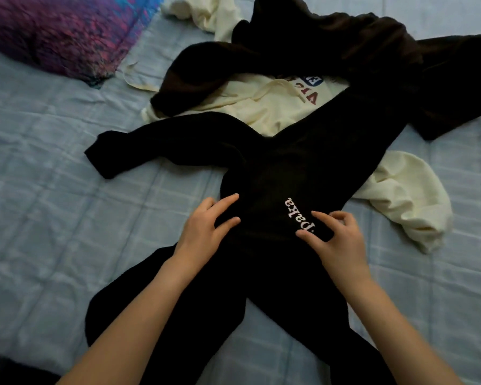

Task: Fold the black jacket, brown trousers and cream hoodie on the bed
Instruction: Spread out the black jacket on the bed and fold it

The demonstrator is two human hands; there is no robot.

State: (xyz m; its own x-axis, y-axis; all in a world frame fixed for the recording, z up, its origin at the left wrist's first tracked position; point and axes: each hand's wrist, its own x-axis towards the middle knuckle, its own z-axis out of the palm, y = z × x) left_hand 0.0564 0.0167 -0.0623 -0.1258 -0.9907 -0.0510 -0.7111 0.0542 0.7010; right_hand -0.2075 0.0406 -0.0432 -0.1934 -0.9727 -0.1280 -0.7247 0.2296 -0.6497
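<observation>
The black jacket [283, 168] lies sprawled across the middle of the bed, with white lettering on its chest and one sleeve stretched out to the left. My left hand [206, 229] rests on its left side with spread fingers. My right hand [336, 237] touches the fabric beside the lettering, fingers loosely bent, gripping nothing. The brown trousers [372, 59] lie crumpled at the far side, partly over the cream hoodie [261, 107]. The hoodie lies under both dark garments; a part of it sticks out at the right.
A purple and blue patterned pillow [53, 31] sits at the far left. The bed [53, 204] has a light blue checked sheet, bare on the left and at the near right.
</observation>
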